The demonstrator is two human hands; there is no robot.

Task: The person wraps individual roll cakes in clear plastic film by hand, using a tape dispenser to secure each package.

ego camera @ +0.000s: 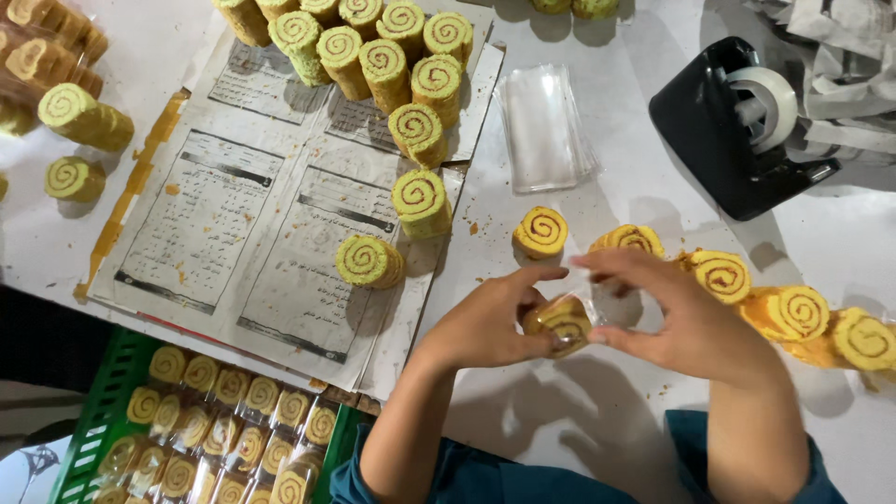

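At the near edge, below the table, a green crate [93, 411] holds rows of wrapped swirl cakes [233, 434]. Above it, at the table edge, both hands meet. The left hand [485, 322] is closed around a yellow swirl roll slice [560, 322], with the thumb and fingers pressing on its side. The right hand [686, 317] pinches a clear plastic wrapper [611, 303] that sits around the slice, so both hands grip the same piece just above the white table [579, 411].

Just behind the hands, some unwrapped yellow slices [539, 231] lie in a loose row going to the right. To the left, green-edged slices [369, 261] stand on sheets of newspaper [205, 215]. Further away, a stack of clear bags [544, 126] lies flat, and a black tape dispenser [723, 140] stands at the far right.
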